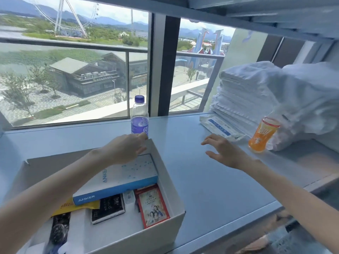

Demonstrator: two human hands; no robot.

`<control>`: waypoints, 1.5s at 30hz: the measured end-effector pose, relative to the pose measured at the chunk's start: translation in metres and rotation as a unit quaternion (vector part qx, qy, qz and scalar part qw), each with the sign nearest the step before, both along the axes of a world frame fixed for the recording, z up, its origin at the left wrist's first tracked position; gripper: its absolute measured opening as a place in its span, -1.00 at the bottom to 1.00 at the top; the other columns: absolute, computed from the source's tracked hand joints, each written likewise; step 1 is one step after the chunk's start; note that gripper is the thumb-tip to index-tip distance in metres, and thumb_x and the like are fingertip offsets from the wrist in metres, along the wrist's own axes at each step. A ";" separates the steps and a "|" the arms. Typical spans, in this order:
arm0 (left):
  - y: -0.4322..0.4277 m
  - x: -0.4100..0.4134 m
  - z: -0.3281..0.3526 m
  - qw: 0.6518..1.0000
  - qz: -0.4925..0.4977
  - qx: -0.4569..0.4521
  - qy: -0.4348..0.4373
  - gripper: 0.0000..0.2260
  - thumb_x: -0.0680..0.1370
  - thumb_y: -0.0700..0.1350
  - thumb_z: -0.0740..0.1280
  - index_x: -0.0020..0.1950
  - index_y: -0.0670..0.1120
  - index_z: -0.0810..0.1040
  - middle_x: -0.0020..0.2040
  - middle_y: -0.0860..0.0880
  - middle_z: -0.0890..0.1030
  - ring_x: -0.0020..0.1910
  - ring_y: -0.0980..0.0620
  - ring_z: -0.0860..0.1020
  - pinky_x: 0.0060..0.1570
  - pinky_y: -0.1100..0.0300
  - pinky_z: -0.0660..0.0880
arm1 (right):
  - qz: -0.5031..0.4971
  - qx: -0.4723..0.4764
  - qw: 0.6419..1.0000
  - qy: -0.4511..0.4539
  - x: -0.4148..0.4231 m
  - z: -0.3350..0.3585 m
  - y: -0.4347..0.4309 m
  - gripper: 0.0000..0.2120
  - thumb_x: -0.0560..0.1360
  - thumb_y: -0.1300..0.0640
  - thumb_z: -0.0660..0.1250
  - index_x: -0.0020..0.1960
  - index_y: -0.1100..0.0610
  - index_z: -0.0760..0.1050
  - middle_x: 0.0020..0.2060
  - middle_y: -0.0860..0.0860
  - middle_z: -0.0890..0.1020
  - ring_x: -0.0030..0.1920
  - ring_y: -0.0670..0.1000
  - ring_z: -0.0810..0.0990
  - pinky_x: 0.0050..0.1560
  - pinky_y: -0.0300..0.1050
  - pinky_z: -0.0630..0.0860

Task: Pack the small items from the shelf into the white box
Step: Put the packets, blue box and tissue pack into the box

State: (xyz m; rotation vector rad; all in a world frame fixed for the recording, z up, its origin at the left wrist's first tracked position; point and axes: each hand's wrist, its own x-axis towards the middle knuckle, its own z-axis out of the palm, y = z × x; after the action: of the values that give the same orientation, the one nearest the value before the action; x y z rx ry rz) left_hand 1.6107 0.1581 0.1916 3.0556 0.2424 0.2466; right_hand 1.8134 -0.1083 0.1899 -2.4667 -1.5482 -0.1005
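Observation:
The white box point(176, 202) stands open on the shelf point(211, 180) at the lower left. Inside lie a blue and white Anker carton point(117, 182), a red packet point(153, 206), a black packet point(108, 208), a yellow packet point(80, 206) and a dark watch point(58, 230). My left hand point(126, 149) hovers over the box's far corner with relaxed fingers and holds nothing. A water bottle point(139, 118) with a purple label stands just behind it. My right hand point(222, 151) is spread open above the shelf, short of a flat white packet point(218, 127) and an orange bottle point(262, 134).
Stacked white towels point(244, 92) and a bunched white bag point(308, 99) fill the right end of the shelf. A large window with a dark frame point(165, 66) runs along the back. An upper shelf point(275, 13) hangs overhead. The shelf's front edge point(238, 222) runs diagonally at lower right.

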 end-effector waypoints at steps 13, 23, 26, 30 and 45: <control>-0.009 0.022 -0.007 0.997 0.080 0.001 0.010 -0.79 0.62 0.02 0.10 0.06 -0.06 0.45 -0.23 -0.02 0.58 -0.33 0.01 0.53 -0.28 0.13 0.46 | -0.193 -0.181 0.963 0.050 0.168 -0.076 -0.014 -0.41 0.59 -0.08 0.12 0.51 0.15 0.03 0.53 0.03 0.00 0.51 0.09 0.02 0.47 0.02 0.05; -0.008 0.023 -0.015 0.992 0.113 0.052 0.004 -0.80 0.62 0.04 0.08 0.08 -0.02 0.41 -0.21 -0.04 0.62 -0.32 -0.05 0.54 -0.36 0.16 0.34 | -0.189 -0.134 0.972 0.031 0.171 -0.110 -0.020 -0.49 0.56 -0.16 0.12 0.36 0.15 0.32 0.40 0.09 0.32 0.41 0.10 0.24 0.41 0.07 0.07; -0.006 0.024 -0.015 0.993 0.111 0.049 0.003 -0.84 0.62 0.02 0.09 0.04 -0.01 0.40 -0.22 -0.01 0.58 -0.34 -0.02 0.48 -0.36 0.16 0.30 | -0.130 -0.077 0.988 0.021 0.133 -0.112 -0.039 -0.57 0.55 -0.14 0.16 0.28 0.10 0.39 0.29 0.03 0.42 0.32 0.07 0.33 0.38 0.00 0.11; -0.005 0.024 -0.016 0.993 0.109 0.055 0.003 -0.85 0.63 0.02 0.08 0.05 0.00 0.39 -0.20 -0.02 0.58 -0.34 -0.02 0.46 -0.35 0.16 0.30 | -0.041 -0.023 0.998 0.050 0.074 -0.104 -0.068 -0.70 0.53 -0.11 0.22 0.13 0.07 0.46 0.11 -0.04 0.49 0.17 0.00 0.39 0.29 -0.12 0.23; -0.005 0.022 -0.021 0.992 0.062 0.100 -0.049 -0.79 0.62 0.02 0.08 0.05 -0.08 0.39 -0.26 -0.07 0.58 -0.42 -0.04 0.43 -0.40 0.17 0.32 | -0.115 -0.087 0.985 0.091 0.011 -0.061 -0.047 -0.69 0.50 -0.02 0.29 0.22 0.01 0.45 0.22 -0.03 0.46 0.21 0.07 0.42 0.10 -0.02 0.45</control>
State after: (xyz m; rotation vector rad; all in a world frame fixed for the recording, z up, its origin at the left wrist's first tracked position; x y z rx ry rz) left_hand 1.6329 0.1533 0.1709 3.2165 0.4279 0.4536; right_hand 1.8242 -0.1550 0.1287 -2.6957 -1.2429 0.2254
